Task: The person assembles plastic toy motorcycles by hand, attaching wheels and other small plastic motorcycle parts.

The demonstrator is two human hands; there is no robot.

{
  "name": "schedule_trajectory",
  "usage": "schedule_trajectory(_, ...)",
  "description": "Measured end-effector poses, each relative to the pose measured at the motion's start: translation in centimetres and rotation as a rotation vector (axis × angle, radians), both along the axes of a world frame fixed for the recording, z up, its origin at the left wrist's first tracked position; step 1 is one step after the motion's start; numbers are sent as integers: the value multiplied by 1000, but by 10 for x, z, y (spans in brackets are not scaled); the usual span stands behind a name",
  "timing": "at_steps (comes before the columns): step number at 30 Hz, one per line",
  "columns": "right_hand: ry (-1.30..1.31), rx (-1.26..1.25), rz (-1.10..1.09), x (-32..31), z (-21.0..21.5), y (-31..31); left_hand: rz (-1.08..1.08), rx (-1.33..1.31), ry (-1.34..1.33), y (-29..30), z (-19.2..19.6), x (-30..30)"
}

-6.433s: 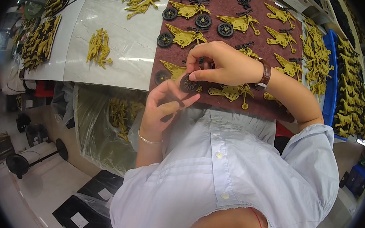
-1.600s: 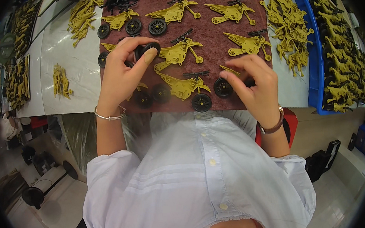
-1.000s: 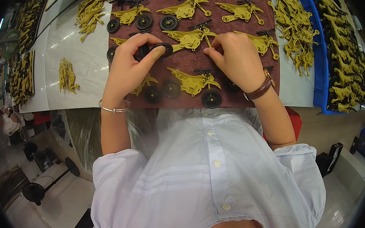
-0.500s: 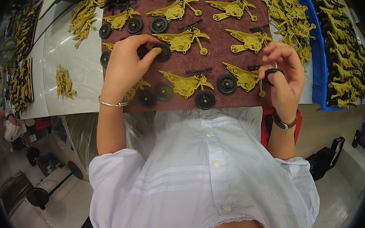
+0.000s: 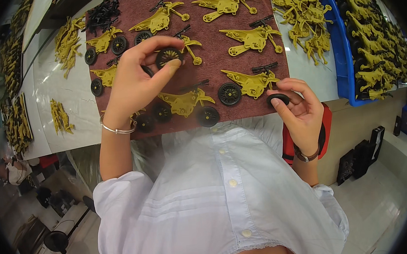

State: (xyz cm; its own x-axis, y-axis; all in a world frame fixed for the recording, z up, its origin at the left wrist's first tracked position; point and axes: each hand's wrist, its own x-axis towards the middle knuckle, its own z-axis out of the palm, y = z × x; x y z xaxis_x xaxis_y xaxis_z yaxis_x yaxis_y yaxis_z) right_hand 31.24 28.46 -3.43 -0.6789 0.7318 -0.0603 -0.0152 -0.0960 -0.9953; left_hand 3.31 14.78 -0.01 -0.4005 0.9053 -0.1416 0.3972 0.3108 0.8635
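Observation:
My left hand point(image 5: 137, 77) is closed, pinching a black spoked toy wheel point(image 5: 169, 58) between thumb and fingers above the cloth. Another dark round piece shows partly inside that hand. Behind the wheel, a yellow toy motorcycle body point(image 5: 191, 49) is mostly hidden. My right hand point(image 5: 303, 112) grips a second black wheel point(image 5: 278, 100), seen nearly edge-on, at the front end of a yellow motorcycle half point(image 5: 252, 82). Whether that wheel touches the fork tip I cannot tell. A wheel point(image 5: 229, 94) lies at this half's rear. Nearer me lies another half point(image 5: 182, 102) with wheels beside it.
A maroon cloth point(image 5: 209, 74) bears rows of yellow halves with black handlebar pieces. A pile of small black parts point(image 5: 103, 14) lies far left. Loose yellow parts point(image 5: 300, 16) are heaped at right, beside a blue tray point(image 5: 344, 58) of assembled pieces. More yellow parts point(image 5: 60, 118) lie left.
My right hand has come down nearer the table edge with its wheel, to the front of the right-hand half. My left hand's wheel now faces up more. The whole view has shifted.

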Motion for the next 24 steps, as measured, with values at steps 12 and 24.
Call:
schedule_trajectory(12,-320,579,-94,0,4,-1,-142,184,129,19,-9,14)
schedule_trajectory(24,-417,580,-156,3,-2,1,-57,128,241,25,-12,15)
